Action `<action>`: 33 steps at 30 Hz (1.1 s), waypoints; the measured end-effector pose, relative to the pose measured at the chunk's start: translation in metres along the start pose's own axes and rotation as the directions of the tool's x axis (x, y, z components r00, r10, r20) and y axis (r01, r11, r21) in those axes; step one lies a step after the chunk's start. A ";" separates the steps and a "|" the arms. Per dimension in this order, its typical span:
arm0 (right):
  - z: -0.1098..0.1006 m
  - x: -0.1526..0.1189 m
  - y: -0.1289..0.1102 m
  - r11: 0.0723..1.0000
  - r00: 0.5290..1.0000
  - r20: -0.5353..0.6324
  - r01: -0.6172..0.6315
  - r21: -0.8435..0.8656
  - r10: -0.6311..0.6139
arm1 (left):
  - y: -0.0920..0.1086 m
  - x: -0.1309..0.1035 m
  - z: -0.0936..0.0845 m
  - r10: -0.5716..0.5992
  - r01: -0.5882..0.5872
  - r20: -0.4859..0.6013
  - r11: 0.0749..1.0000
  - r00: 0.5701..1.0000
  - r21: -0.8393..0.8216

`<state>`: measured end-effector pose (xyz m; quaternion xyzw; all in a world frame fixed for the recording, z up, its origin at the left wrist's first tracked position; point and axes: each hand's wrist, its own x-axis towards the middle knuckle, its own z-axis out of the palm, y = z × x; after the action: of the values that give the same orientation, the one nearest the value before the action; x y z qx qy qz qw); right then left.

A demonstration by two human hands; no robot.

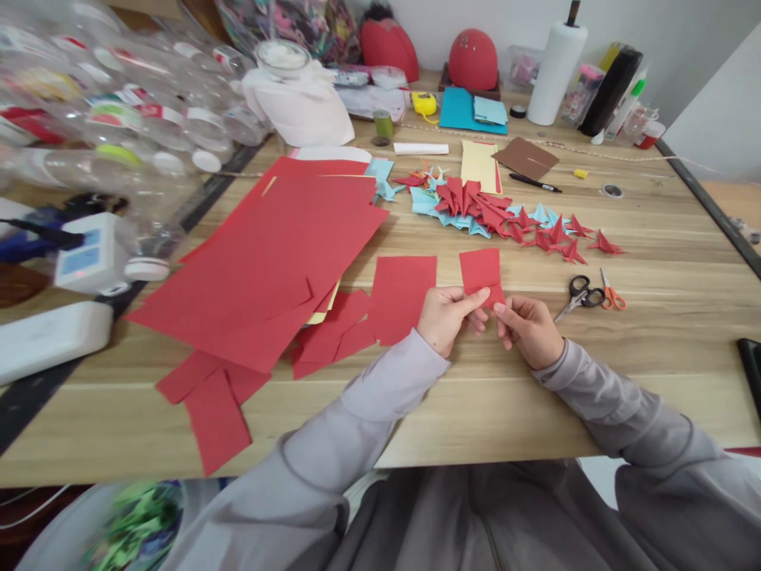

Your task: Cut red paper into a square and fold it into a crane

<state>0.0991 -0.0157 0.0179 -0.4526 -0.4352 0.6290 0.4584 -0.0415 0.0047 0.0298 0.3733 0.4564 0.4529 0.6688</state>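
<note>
My left hand (445,317) and right hand (529,329) cover the lower part of the small red paper (480,268). Out from that paper, at nine o'clock, large red sheets (267,254) hide most of the yellow paper (317,319) beneath; farther out, I can't read the white device's (114,250) screen (83,260). At ten, the plastic bottles (160,123) blur and run off my view's left edge. At eight, the bottom edge cuts the pale bin (63,535); between three and four, the right edge slices an unidentifiable black object (751,373).

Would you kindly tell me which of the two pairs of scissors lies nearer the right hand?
The black-handled scissors do: their blades reach down close to the right hand, while the orange-handled scissors lie farther off, on their right.
</note>
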 end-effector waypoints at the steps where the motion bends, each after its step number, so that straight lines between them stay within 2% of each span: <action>1: 0.000 0.000 0.000 1.000 1.000 -0.002 0.005 0.000 -0.005 | 0.000 0.000 0.000 -0.003 0.003 0.005 1.000 1.000 -0.004; 12: 0.004 -0.003 -0.002 0.998 0.999 -0.032 0.037 -0.054 -0.039 | -0.004 0.006 -0.001 -0.002 0.005 0.038 0.998 0.999 -0.068; 14: 0.004 -0.003 -0.002 0.999 1.000 -0.005 0.027 -0.039 -0.027 | -0.004 0.005 -0.001 0.017 -0.016 0.045 0.999 0.999 -0.033; 18: 0.003 -0.003 -0.001 0.999 0.995 0.093 0.030 -0.040 -0.026 | -0.001 0.001 0.000 0.117 -0.130 0.109 0.984 0.987 0.125; 22: 0.003 -0.003 0.001 0.997 0.995 0.087 0.046 -0.057 -0.040 | 0.000 -0.001 0.000 0.169 -0.188 0.111 0.963 0.979 0.192; 28: 0.003 -0.002 0.004 0.995 0.996 0.046 0.079 -0.057 -0.077 | -0.002 0.000 -0.005 0.132 -0.157 0.138 0.969 0.982 0.193; 33: 0.001 -0.002 0.003 0.997 0.993 0.093 0.079 -0.022 -0.077 | -0.001 -0.001 -0.004 0.128 -0.154 0.158 0.974 0.979 0.166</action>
<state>0.0978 -0.0184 0.0160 -0.4116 -0.4811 0.6252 0.4562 -0.0453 0.0035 0.0277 0.4952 0.4169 0.4280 0.6307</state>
